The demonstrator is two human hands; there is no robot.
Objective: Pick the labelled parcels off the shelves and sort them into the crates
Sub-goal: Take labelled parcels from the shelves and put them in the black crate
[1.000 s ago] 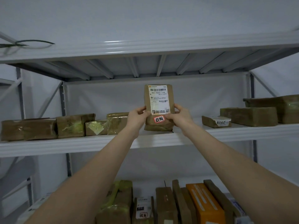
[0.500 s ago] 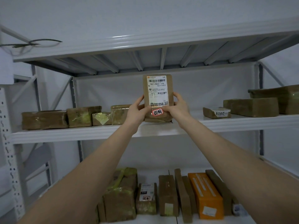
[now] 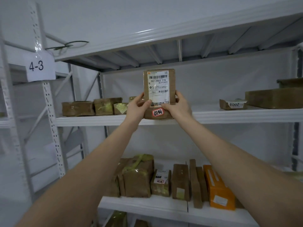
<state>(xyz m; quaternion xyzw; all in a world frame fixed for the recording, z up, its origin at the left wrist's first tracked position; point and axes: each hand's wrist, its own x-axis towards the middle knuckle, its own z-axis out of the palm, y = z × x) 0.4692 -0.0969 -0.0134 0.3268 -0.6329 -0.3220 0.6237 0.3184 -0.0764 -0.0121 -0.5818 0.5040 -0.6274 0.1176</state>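
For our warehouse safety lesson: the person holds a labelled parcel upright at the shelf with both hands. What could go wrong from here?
1. The parcel is pinched only near its lower edges by the left hand and right hand, at arm's length; it might tip or slip.
2. Both thumbs cover part of the shipping label, so it might be misread and mis-sorted.

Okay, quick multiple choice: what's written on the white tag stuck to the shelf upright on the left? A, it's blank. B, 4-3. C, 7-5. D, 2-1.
B: the white tag on the perforated upright reads 4-3 in dark characters, up and to the left of the parcel held upright in the left hand and right hand.
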